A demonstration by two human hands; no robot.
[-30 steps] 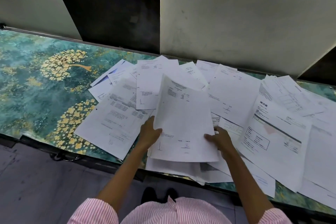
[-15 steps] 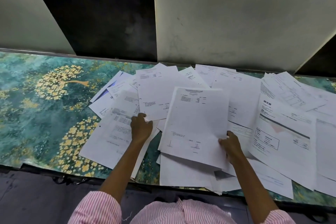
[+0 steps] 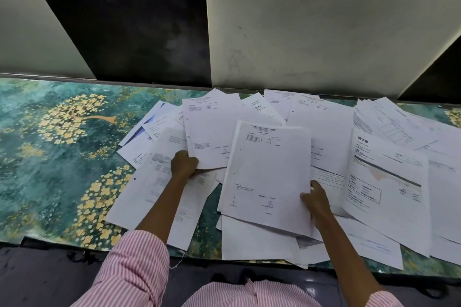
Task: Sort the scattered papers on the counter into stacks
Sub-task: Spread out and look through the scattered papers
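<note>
White papers (image 3: 389,182) lie overlapped on the green tabletop (image 3: 50,169), beyond and to either side of both hands. No tidy stack shows, so the sorting looks barely begun. The left hand (image 3: 184,164) grips the corner of the far sheet (image 3: 212,132) just above it. The right hand (image 3: 315,200) grasps the edge of the near sheet (image 3: 269,177) to its left.

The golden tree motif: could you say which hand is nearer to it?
Left. The left hand grips one sheet right of the golden tree motif; the right hand grips the front sheet farther right.
</note>
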